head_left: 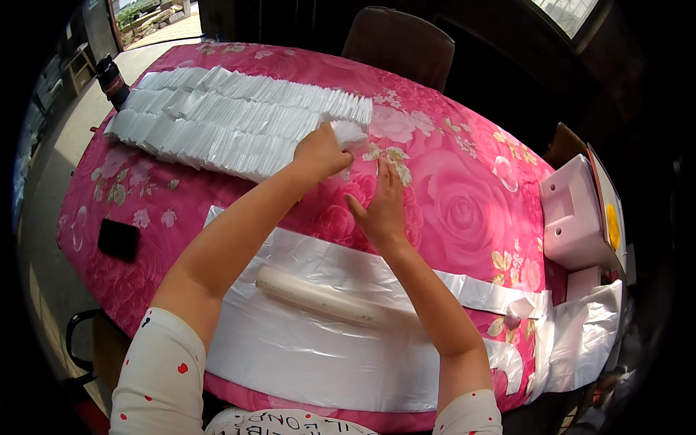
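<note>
Closed fingers of my left hand grip a small bundle of folded white plastic sheets at the right end of the rows. Those rows of thin white folded plastic pieces stand packed on edge across the far left of the table. My right hand is just right of the bundle, fingers stretched and thumb apart, with nothing in it. Nearer me lies a flat white plastic film. On it rests a pale tube, partly hidden behind my right forearm.
A pink flowered cloth covers the table. A black flat object lies at left, a dark bottle stands at the far left corner. At right are a white box and loose plastic film. A chair stands beyond.
</note>
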Available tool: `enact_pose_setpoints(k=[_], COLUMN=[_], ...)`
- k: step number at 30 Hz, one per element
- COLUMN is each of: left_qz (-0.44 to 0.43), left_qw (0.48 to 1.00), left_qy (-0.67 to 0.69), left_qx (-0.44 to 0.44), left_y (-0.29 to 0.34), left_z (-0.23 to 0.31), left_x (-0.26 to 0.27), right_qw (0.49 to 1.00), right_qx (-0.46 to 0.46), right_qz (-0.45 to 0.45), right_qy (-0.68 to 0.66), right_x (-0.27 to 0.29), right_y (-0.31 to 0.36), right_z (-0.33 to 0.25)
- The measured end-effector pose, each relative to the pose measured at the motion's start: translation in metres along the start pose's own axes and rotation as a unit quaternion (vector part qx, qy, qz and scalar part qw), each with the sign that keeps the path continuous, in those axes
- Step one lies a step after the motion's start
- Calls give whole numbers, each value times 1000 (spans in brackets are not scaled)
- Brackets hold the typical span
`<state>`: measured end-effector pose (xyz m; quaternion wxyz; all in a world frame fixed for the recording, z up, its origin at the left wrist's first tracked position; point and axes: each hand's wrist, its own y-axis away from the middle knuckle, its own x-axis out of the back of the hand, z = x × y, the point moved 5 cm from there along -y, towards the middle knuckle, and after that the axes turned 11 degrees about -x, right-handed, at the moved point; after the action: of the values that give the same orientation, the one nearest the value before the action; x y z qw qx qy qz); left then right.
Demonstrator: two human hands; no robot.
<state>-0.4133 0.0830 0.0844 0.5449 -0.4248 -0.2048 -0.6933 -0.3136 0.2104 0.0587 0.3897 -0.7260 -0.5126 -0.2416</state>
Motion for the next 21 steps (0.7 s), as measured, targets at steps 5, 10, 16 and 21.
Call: enact_pose_setpoints(k=[5,10,16,21], left_qz=[-34,16,23,15], left_qw=[999,992,942,916], left_qy=[-33,-92,-165,-231], left_qx=[9,-81,-290,-327], left_y=[-21,-21,-11,-20], left_z=[-13,-10,-10,-28], left_x=[-21,-28,-8,-15], right_qw=[999,999,999,1000], right_qx=[28,23,35,-5], right_qz=[-18,3,28,20], right_qy=[-9,-25,1,4], right_x=[-57,-83,-94,-97], right_y=[-29,-48,-63,-70], right_z=[12,19,25,25])
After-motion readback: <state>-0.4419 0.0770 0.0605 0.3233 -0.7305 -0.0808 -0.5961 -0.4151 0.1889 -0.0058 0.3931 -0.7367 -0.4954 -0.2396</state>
